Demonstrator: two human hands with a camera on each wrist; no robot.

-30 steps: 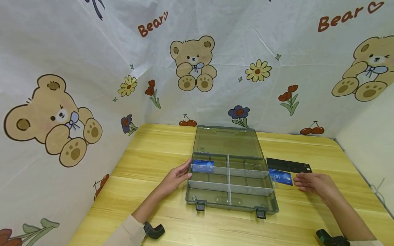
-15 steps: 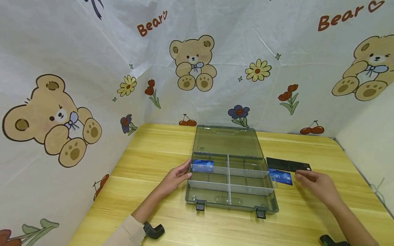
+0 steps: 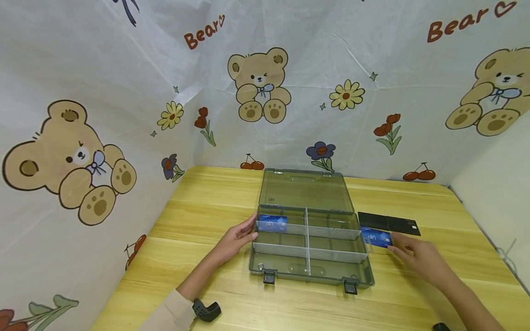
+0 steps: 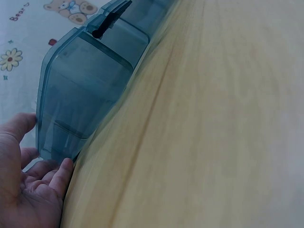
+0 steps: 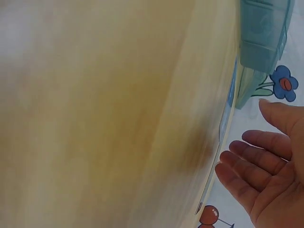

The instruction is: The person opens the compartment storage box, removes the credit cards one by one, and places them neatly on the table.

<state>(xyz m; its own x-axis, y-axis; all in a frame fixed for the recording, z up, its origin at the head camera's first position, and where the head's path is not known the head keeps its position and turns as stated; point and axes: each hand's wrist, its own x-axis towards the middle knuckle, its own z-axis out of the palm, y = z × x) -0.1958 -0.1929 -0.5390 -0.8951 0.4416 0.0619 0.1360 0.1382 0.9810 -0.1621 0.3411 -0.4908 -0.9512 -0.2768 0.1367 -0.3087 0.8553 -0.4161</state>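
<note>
My left hand point(image 3: 235, 239) touches the box point(image 3: 306, 278), fingers loose. My right hand point(image 3: 420, 258), thumb and fingers apart, is by the blue card point(image 3: 376, 237), flat on the table point(image 3: 223, 197) beside the box. I should pinch its edge gently.

The left sleeve point(image 3: 170, 311) is beige; a bent, black device point(image 3: 208, 311) juts beside it; the right-side piece point(image 3: 441, 327) is black.

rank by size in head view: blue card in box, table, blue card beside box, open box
Table
Open box
Blue card in box and blue card beside box: too alike to rank
</note>
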